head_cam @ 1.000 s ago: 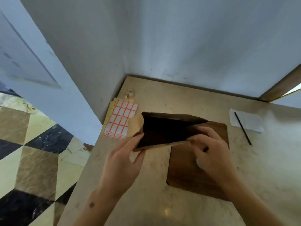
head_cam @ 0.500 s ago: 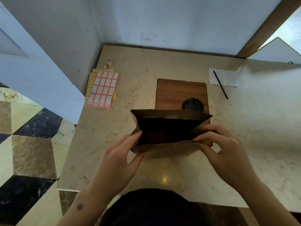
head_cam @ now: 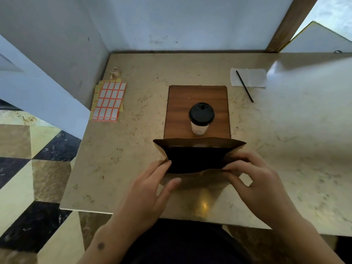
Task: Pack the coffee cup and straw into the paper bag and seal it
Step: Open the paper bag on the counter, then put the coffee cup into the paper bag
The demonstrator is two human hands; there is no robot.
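Note:
A brown paper bag [head_cam: 200, 143] stands near the table's front edge with its mouth spread wide and its inside dark. My left hand [head_cam: 150, 185] pinches the bag's left rim. My right hand [head_cam: 253, 176] pinches the right rim. Just behind the bag, a white coffee cup [head_cam: 201, 118] with a black lid stands upright on a wooden board [head_cam: 179, 103]. A thin black straw [head_cam: 244, 86] lies on a white napkin [head_cam: 255, 78] at the back right.
Sheets of orange-edged white stickers [head_cam: 109, 101] lie at the table's left side by the wall, with a small roll [head_cam: 115, 72] behind them. Walls close the back and left. The marble table [head_cam: 285, 140] drops off at the front and left.
The bag has come toward me, off the board, and its mouth has opened wider. The cup, hidden behind the bag before, now shows fully on the board.

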